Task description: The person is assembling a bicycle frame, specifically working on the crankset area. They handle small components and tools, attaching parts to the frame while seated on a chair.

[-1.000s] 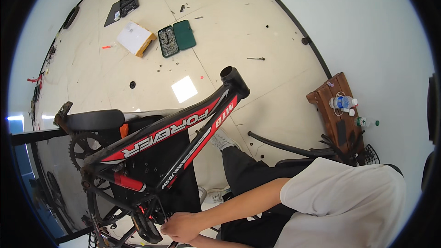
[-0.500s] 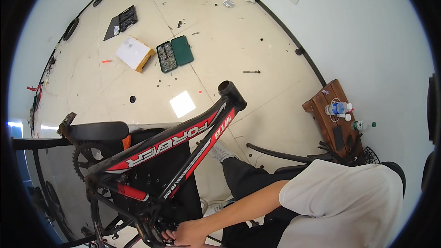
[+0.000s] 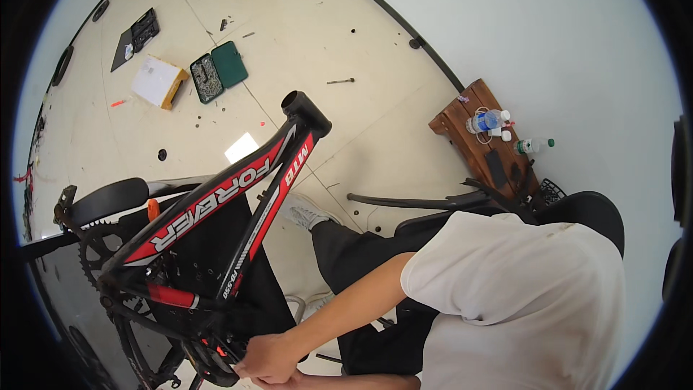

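Note:
A black and red bicycle frame slants across the left half of the head view, its open head tube at the upper end. My right hand is closed at the frame's lower end, beside dark parts with orange-red pieces. Its fingers curl around something I cannot make out. My left hand lies just below it at the lower edge, mostly hidden by the right, so its fingers do not show. A toothed chainring and a pedal are on the frame's left side.
A green tool case full of small metal parts lies open on the floor, beside a white and yellow box. Loose hardware is scattered around. At the right, a wooden bench carries plastic bottles. A black tube extends near my leg.
The whole view has shifted, so the scene sits farther left and up. My right hand has drawn into a tighter grip, and my left forearm now shows more at the lower edge.

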### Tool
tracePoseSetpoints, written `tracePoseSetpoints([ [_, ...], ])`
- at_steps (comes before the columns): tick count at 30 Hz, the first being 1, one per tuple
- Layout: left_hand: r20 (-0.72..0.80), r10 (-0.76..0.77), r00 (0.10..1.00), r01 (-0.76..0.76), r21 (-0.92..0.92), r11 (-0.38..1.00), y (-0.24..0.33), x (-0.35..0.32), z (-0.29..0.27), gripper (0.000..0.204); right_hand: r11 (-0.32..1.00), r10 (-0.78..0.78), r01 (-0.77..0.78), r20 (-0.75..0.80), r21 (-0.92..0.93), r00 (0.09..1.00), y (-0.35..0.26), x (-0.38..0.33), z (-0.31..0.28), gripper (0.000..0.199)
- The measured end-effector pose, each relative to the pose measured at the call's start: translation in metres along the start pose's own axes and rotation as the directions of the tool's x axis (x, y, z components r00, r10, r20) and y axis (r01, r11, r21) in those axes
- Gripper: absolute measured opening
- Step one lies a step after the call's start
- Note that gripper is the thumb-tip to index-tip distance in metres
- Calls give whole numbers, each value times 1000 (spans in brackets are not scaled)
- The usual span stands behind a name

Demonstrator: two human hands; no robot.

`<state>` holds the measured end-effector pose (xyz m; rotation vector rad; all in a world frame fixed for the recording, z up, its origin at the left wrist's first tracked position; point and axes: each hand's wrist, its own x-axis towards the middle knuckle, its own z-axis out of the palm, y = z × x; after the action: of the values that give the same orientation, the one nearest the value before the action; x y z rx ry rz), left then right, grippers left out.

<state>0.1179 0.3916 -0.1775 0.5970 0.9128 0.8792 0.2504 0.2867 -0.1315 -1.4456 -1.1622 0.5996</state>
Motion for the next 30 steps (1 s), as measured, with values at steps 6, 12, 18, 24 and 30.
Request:
tracePoseSetpoints([
  [6,250,-54,967,96,-158,983,21,-28,16,29,985,144,-122,197,-122,970,-3,2,-25,25],
  [12,-159,187,969,-197,-50,979,9,-31,51,30,995,43,-11,315,-104,948,-1,-3,-14,23],
  [18,-104,161,982,-154,64,986,10,-33,43,31,966,-72,-39,410,256,909,-17,4,-9,32],
  [24,-70,146,987,-134,158,978,7,-29,42,31,991,7,7,-103,132,995,-10,-2,-10,23],
  [30,-54,161,986,-145,219,965,8,-31,38,32,995,98,-102,165,20,982,-1,-1,-21,26],
])
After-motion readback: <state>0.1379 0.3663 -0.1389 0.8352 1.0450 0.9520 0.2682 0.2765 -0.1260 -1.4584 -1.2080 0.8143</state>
